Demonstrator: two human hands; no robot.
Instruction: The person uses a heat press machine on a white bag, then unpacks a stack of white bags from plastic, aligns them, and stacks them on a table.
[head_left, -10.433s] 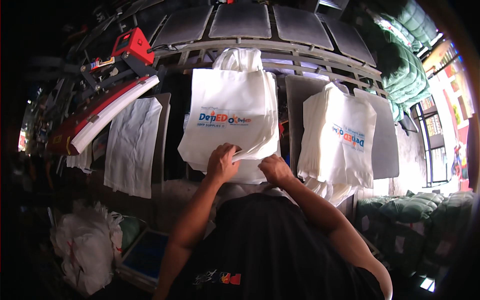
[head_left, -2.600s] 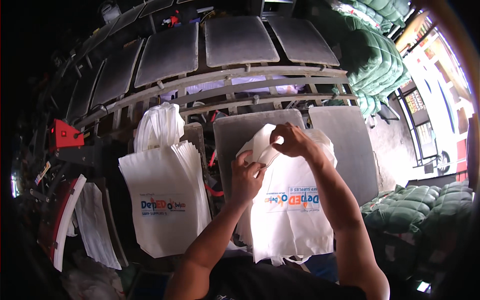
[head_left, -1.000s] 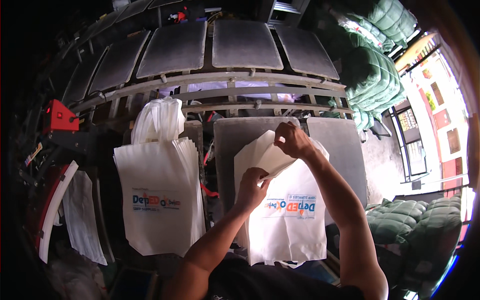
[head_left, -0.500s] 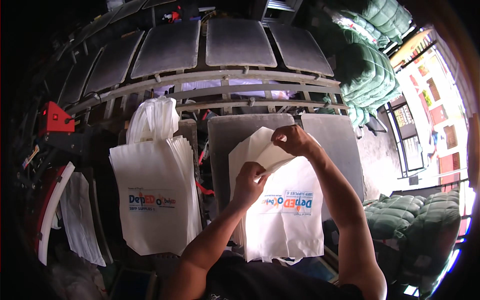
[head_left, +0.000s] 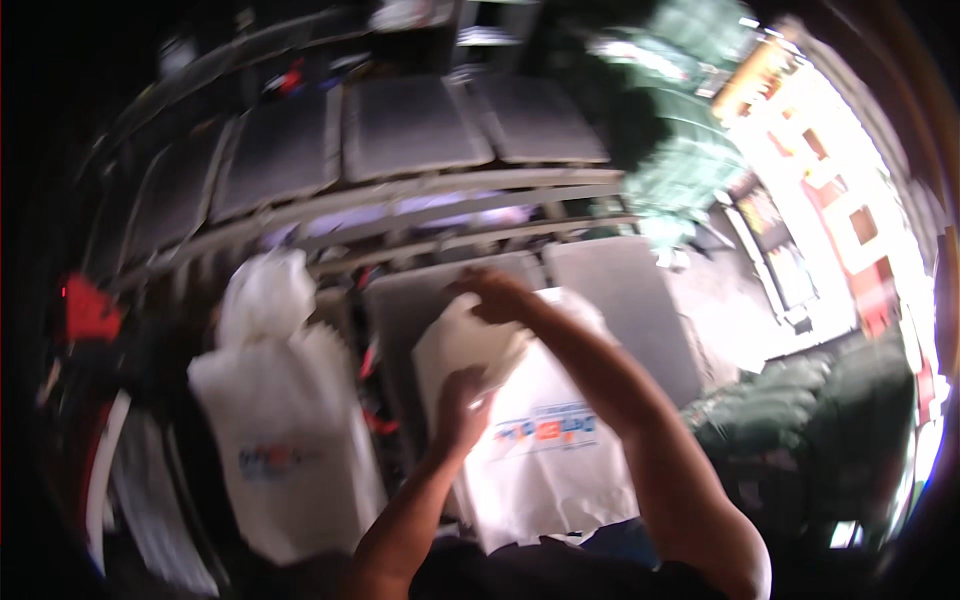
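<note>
A stack of white fabric bags point(head_left: 565, 485) with coloured print lies in front of me on a dark grey flat board point(head_left: 400, 300); the print is upside down from my side. My left hand point(head_left: 462, 405) is closed on the left edge of the top bag, near its middle. At the far end of the same bag, my right hand point(head_left: 497, 297) has its fingers bent in and pinching its edge, though motion smears them. Between the hands the bag's fabric is lifted and folded. To the left lies another stack of white bags point(head_left: 300, 500), handles bunched at its far end.
Several dark flat boards point(head_left: 415, 125) stand in a row behind metal rails point(head_left: 420, 185). A red box-shaped device point(head_left: 92, 308) is at the far left. Large green wrapped bundles point(head_left: 800, 430) lie at the right, near a bright opening.
The whole view has shifted and blurred as my head turned. Both hands stay at the same bag, my right hand still at its far end.
</note>
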